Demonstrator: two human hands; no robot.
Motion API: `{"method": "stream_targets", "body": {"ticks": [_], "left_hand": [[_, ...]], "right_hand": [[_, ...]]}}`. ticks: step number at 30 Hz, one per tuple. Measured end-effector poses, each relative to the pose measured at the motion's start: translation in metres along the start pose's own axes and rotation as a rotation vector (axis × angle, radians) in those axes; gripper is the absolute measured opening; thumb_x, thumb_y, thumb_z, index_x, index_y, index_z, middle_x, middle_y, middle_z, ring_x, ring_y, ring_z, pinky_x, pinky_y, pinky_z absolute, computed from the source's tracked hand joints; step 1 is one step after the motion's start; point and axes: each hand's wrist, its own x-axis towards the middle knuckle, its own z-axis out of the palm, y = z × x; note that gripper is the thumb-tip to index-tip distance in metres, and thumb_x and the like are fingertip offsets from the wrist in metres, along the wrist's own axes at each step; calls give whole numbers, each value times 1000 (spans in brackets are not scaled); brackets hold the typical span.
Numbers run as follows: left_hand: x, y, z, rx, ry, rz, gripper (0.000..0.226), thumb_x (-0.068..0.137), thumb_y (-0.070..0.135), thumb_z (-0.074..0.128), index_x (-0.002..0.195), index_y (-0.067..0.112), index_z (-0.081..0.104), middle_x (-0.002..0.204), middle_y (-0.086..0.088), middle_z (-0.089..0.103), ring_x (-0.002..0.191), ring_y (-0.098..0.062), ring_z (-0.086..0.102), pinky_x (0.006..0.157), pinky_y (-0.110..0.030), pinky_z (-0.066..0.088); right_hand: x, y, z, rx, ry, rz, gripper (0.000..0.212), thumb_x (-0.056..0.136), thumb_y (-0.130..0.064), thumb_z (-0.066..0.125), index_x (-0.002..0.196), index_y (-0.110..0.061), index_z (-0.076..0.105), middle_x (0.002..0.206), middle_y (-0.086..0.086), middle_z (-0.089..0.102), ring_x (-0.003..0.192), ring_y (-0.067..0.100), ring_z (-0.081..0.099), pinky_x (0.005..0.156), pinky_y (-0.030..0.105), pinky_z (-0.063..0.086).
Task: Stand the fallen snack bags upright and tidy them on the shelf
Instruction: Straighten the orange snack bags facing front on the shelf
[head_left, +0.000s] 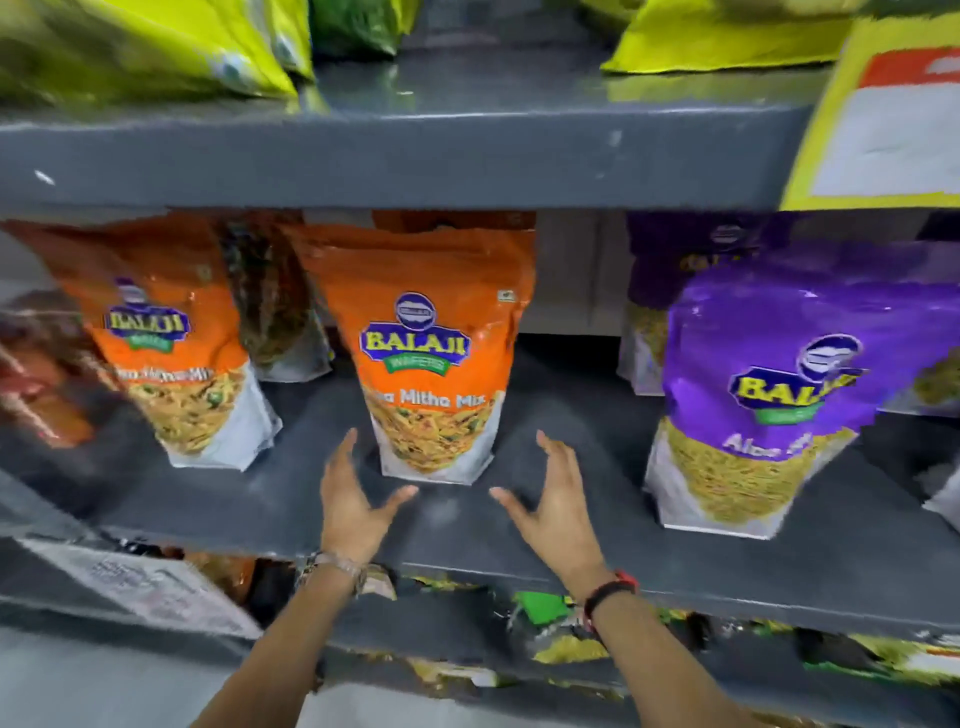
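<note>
The left hand (353, 506) and right hand (558, 506), fingers spread and gripping nothing, flanked the base of the upright middle orange bag (431, 353), seemingly steadying it.

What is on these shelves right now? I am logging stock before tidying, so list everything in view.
Orange foil Balaji snack bags: two in front, upright; one centre of the middle shelf, one at left; more orange behind, count unclear.
Purple foil Balaji snack bags: one upright in front at right, at least one behind it.
Dark mixed-snack bag: one, between the orange bags, set back.
Blurred reddish bag: one, far left.
Yellow-green bags: several, top shelf.
Yellow paper sign: one, upper right.
Grey metal shelf: middle board; more packets on the shelf below, too blurred to count.
Left hand: open, by the centre bag's base, not touching.
Right hand: open, likewise.
</note>
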Motion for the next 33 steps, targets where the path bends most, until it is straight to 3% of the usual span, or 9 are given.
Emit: {"method": "stream_targets", "body": {"ticks": [2, 4, 6, 8, 11, 16, 21, 24, 33], "left_hand": [[20, -9, -7, 30, -150, -7, 108, 54, 34, 82, 138, 7, 19, 147, -17, 27, 136, -31, 25, 112, -50, 25], [36, -10, -9, -46, -276, 36, 117, 41, 53, 78, 135, 12, 23, 141, -7, 37, 132, -24, 33, 106, -41, 33], [48, -12, -6, -66, -356, 80, 99, 46, 40, 81, 129, 19, 30, 129, 3, 47, 124, -21, 44, 98, -33, 36], [54, -18, 0, 12, -356, 75, 89, 55, 26, 82, 128, 17, 32, 128, -3, 52, 123, -28, 45, 107, -43, 29], [55, -24, 5, 114, -282, 42, 81, 59, 22, 81, 125, 11, 35, 127, -12, 55, 121, -36, 45, 112, -55, 18], [46, -26, 5, 131, -258, 31, 79, 59, 23, 81, 123, 8, 36, 125, -13, 55, 120, -37, 43, 110, -57, 21], [32, -29, 2, 144, -315, 50, 69, 62, 26, 78, 116, 13, 37, 122, -7, 54, 121, -29, 40, 114, -51, 6], [34, -30, -3, 128, -365, 47, 74, 64, 28, 77, 122, 16, 33, 128, -4, 51, 126, -26, 39, 115, -46, -6], [38, -32, 2, 219, -391, 77, 71, 67, 36, 72, 126, 20, 36, 135, 1, 49, 128, -20, 40, 115, -46, -8]], "right_hand": [[13, 0, 19, 6, -72, 82, 94, 72, -39, 71, 141, -15, 12, 152, 7, 17, 141, 19, 13, 109, 23, 16], [23, 0, 30, -32, -124, 106, 107, 67, -45, 74, 143, -18, 3, 155, 3, 9, 142, 18, 7, 113, 30, 13], [32, -1, 36, -66, -130, 87, 107, 65, -47, 75, 143, -20, 6, 155, 2, 14, 142, 19, 13, 116, 37, 13], [37, -1, 42, -143, -120, 55, 95, 66, -47, 73, 139, -17, 20, 149, 4, 32, 137, 23, 26, 116, 43, 14], [38, -2, 50, -210, -63, 33, 73, 69, -45, 69, 128, -19, 34, 135, 2, 50, 126, 24, 42, 115, 45, 12], [27, 1, 46, -246, -31, 40, 69, 70, -45, 68, 126, -22, 35, 133, 0, 53, 124, 22, 45, 116, 48, 14], [7, 8, 34, -323, -44, 56, 70, 71, -48, 67, 126, -20, 34, 132, 1, 52, 124, 23, 44, 115, 47, 15], [4, 9, 30, -312, -51, 73, 77, 67, -50, 68, 128, -21, 31, 135, 1, 51, 125, 23, 43, 116, 46, 13], [3, 8, 36, -345, 26, 103, 65, 67, -49, 69, 117, -20, 39, 125, 3, 59, 120, 22, 49, 116, 41, 8]]}}
